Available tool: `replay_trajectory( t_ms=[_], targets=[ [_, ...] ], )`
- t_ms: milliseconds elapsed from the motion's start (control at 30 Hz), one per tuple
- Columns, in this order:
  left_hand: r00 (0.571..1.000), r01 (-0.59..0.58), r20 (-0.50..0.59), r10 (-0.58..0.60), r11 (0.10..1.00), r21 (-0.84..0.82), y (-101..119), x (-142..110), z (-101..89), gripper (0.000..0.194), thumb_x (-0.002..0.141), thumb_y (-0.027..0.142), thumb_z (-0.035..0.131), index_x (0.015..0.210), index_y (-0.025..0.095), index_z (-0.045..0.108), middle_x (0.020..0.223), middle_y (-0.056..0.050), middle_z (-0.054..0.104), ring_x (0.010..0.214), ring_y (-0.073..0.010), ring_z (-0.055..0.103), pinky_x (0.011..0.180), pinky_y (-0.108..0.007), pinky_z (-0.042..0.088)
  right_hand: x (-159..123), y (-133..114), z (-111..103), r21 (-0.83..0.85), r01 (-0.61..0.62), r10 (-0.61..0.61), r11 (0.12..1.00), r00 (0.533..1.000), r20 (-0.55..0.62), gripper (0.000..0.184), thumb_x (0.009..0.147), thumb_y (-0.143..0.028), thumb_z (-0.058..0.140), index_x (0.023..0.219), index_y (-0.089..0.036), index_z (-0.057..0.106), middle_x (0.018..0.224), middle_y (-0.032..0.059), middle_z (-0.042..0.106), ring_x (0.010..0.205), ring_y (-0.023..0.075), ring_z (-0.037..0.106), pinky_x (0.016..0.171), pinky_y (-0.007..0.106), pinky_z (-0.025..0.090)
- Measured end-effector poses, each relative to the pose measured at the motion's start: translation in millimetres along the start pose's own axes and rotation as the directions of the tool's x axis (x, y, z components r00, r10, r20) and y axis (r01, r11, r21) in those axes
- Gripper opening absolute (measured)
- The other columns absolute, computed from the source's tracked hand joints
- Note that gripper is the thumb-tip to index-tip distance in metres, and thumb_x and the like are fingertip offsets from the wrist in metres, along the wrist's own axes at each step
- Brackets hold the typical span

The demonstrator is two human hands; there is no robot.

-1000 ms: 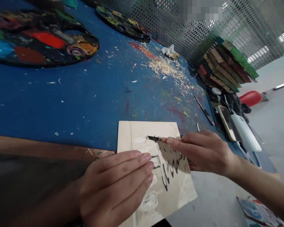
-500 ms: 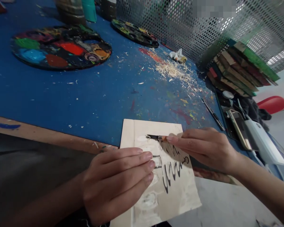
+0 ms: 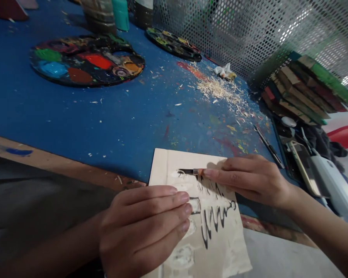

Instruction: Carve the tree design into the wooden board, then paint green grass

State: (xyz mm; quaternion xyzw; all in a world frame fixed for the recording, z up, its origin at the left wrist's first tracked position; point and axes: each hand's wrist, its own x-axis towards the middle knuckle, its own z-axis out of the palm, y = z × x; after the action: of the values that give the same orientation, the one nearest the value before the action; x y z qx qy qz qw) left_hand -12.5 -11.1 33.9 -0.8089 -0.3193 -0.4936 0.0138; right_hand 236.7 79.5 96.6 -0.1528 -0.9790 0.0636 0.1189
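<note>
A pale wooden board (image 3: 188, 155) lies over the table's front edge, with black zigzag lines and a column of shallow carved patches on it. My left hand (image 3: 147, 227) rests flat on the board's left part, fingers stretched out side by side, covering some of the patches. In my right hand (image 3: 249, 178) is a carving gouge (image 3: 188, 171), pinched by its orange-brown handle close to the metal ferrule. The dark blade points left and its tip touches the uppermost patch. A thin curled shaving (image 3: 182, 172) stands at the tip.
On the blue table (image 3: 127, 123) lie two paint palettes, the nearer one (image 3: 81, 75) at left, the other (image 3: 174, 45) behind. Wood shavings (image 3: 220, 90) are heaped at back right. A pen-like tool (image 3: 269, 146), a phone (image 3: 304, 168) and stacked painted blocks (image 3: 301, 90) line the right side.
The gouge tip has moved slightly left along the uppermost patch, and a longer shaving curls from it. My left hand stays on the board. The whole view has shifted a little.
</note>
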Motion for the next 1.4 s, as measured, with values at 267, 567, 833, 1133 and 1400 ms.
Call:
replay_trajectory(
  t_ms=[267,567,833,1133,1400],
  targets=[
    [0.989,-0.091,0.120,0.085,0.995,0.040,-3.8,3.5,-10.6,0.014,0.085,0.013,0.057,0.091,0.022,0.065,0.100,0.009,0.073,0.118,-0.0051,0.056,0.105,-0.018,0.048,9.7,7.3,5.7,0.062,0.035,-0.031,0.997,0.997,-0.067,0.032,0.094,-0.019,0.053,0.126,-0.020,0.055,0.084,0.0036,0.067,0.067,0.0108,0.061,0.055,0.023,0.042],
    [0.986,-0.137,0.100,0.133,0.990,0.041,-6.6,0.3,-7.4,0.018,0.089,0.011,0.051,0.088,0.021,0.066,0.104,0.007,0.072,0.117,-0.0058,0.057,0.108,-0.020,0.044,12.6,6.5,9.6,0.283,-0.023,0.048,0.959,0.996,-0.079,0.028,0.094,-0.017,0.051,0.120,-0.020,0.061,0.086,0.0039,0.072,0.071,0.0106,0.065,0.058,0.022,0.044],
    [0.999,-0.045,-0.026,0.047,0.996,0.081,-4.0,-7.9,-0.9,0.021,0.088,0.010,0.053,0.091,0.026,0.067,0.104,0.012,0.071,0.108,-0.0050,0.062,0.104,-0.021,0.049,8.9,22.4,21.4,0.704,-0.346,0.719,0.620,0.610,-0.334,0.024,0.093,-0.038,0.051,0.106,-0.023,0.065,0.057,-0.0032,0.048,0.046,0.0100,0.041,0.039,0.024,0.032],
    [0.962,-0.190,0.198,0.190,0.982,-0.020,-11.1,3.7,-16.1,0.024,0.088,0.011,0.051,0.104,0.020,0.065,0.108,0.002,0.071,0.116,-0.0109,0.058,0.109,-0.028,0.046,16.9,41.1,21.7,0.833,-0.298,0.838,0.466,0.452,-0.307,0.034,0.083,-0.052,0.060,0.093,-0.020,0.058,0.054,-0.0074,0.040,0.041,0.0070,0.032,0.038,0.021,0.024],
    [0.829,-0.274,0.455,0.324,0.946,-0.175,-47.9,84.6,-23.8,0.044,0.095,0.009,0.024,0.113,0.021,0.062,0.120,-0.001,0.066,0.115,-0.0102,0.058,0.101,-0.029,0.048,-7.0,71.5,2.2,0.836,-0.190,0.855,0.515,0.187,-0.484,0.034,0.073,-0.052,0.065,0.084,-0.020,0.057,0.051,-0.0089,0.035,0.042,0.0068,0.027,0.037,0.021,0.019]
  ],
)
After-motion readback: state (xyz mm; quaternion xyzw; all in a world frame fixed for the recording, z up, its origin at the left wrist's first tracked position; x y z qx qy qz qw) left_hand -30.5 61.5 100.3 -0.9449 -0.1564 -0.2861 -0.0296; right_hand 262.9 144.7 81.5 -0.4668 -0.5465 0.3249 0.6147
